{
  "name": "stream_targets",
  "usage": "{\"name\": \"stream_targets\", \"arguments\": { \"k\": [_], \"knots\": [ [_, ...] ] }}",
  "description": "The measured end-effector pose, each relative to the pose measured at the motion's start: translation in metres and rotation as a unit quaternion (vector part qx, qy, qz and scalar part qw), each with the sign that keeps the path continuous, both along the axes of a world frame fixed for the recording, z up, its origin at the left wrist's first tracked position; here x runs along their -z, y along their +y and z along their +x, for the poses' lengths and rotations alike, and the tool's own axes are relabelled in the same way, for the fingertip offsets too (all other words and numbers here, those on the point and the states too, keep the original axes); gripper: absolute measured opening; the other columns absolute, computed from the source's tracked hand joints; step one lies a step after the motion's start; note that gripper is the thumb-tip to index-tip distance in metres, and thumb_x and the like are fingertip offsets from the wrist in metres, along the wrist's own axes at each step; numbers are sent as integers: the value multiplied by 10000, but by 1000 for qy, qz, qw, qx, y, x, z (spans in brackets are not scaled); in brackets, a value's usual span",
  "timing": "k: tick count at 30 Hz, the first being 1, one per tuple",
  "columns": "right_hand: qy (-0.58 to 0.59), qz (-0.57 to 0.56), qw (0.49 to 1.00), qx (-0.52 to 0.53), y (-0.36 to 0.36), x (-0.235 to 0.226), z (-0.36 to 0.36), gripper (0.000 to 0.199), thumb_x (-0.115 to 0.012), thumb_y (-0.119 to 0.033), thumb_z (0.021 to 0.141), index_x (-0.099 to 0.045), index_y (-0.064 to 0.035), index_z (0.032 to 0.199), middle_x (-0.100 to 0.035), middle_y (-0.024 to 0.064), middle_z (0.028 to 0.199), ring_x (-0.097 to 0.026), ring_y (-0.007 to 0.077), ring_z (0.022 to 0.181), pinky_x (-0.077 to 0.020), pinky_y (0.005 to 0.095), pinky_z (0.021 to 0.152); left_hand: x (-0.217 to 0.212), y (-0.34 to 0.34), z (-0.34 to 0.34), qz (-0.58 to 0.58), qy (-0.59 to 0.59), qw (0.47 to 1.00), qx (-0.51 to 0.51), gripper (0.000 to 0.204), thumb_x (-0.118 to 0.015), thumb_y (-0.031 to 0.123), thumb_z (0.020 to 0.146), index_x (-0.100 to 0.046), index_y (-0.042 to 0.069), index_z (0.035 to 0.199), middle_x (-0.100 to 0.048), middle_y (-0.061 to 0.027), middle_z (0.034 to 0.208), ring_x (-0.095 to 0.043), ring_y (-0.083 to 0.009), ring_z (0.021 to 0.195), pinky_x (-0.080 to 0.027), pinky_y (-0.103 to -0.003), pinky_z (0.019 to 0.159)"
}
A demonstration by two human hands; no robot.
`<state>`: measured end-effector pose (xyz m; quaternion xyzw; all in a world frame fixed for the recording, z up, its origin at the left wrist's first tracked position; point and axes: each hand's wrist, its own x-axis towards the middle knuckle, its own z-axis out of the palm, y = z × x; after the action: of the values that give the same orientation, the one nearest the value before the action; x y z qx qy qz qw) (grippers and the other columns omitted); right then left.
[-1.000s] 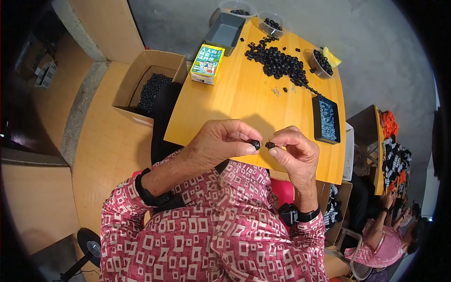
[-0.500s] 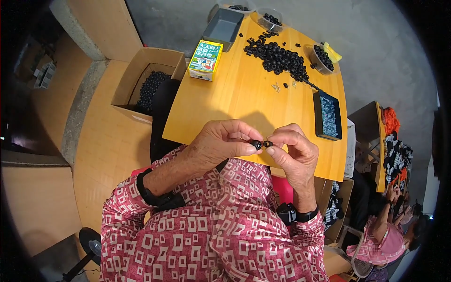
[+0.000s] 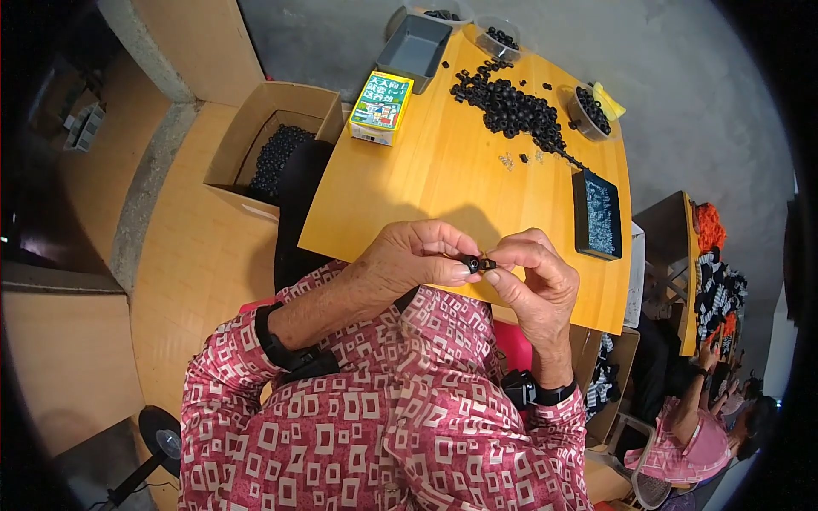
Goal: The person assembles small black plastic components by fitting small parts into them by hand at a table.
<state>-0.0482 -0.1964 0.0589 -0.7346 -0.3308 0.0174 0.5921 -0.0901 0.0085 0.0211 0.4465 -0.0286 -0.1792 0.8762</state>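
My left hand (image 3: 400,255) pinches a small round black plastic piece (image 3: 471,264), like the body of a cord lock, between thumb and fingers. Facing it, my right hand (image 3: 541,281) holds a smaller black plastic piece with a hole (image 3: 487,264), like a cord-lock plunger, between thumb and forefinger. The two pieces meet end to end, or nearly so; whether one has entered the other I cannot tell. Both hands are just above the near edge of the wooden table (image 3: 409,196). A heap of similar black pieces (image 3: 515,111) lies farther off on the table.
At the right edge stands a black tray of small silvery parts (image 3: 599,213). Clear tubs (image 3: 590,115) with black pieces, a grey tray (image 3: 415,51) and a yellow-green box (image 3: 379,106) sit farther back. A carton (image 3: 230,162) is at left. Another person (image 3: 690,434) works at right.
The two black pieces have come closer together, closing the small gap between them. Both hands keep their pinches. The view has shifted slightly.
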Motion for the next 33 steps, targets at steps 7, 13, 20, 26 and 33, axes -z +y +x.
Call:
{"name": "stream_targets", "arguments": {
  "k": [7,13,20,26,33],
  "knots": [
    [-5,-32,999,5,3,0,0,210,-755,35,741,-719,-17,941,-662,75,897,-610,180,867,-489,300,769,2,1,0,6,-6,1000,7,305,-667,49,882,-594,-35,1166,-670,-100,1035,-658,-145,960,-523,-257,859],
    [-45,-64,997,10,3,-2,0,202,-746,29,744,-724,-22,938,-661,77,888,-615,188,861,-496,304,759,5,0,0,28,7,1000,7,310,-670,48,882,-591,-48,1166,-675,-109,1022,-664,-144,936,-531,-248,838],
    [-156,-145,977,14,7,-2,1,259,-747,12,749,-726,-25,1004,-651,91,874,-600,219,823,-494,319,714,5,-1,1,20,44,999,-11,307,-682,63,880,-601,-51,1153,-672,-110,1020,-664,-149,925,-543,-255,826],
    [-225,-137,964,43,12,17,-3,322,-764,-11,743,-700,-9,1059,-648,100,904,-594,239,819,-493,330,702,17,-2,1,13,62,997,-34,320,-708,104,872,-614,-39,1142,-659,-89,1011,-654,-141,898,-548,-249,806],
    [-203,-133,968,65,16,25,-7,280,-763,-19,751,-709,-6,1025,-650,101,899,-587,231,826,-486,329,714,18,2,1,35,83,995,-33,333,-710,106,873,-604,-32,1156,-661,-84,1022,-654,-131,897,-546,-239,802]
  ]
}}
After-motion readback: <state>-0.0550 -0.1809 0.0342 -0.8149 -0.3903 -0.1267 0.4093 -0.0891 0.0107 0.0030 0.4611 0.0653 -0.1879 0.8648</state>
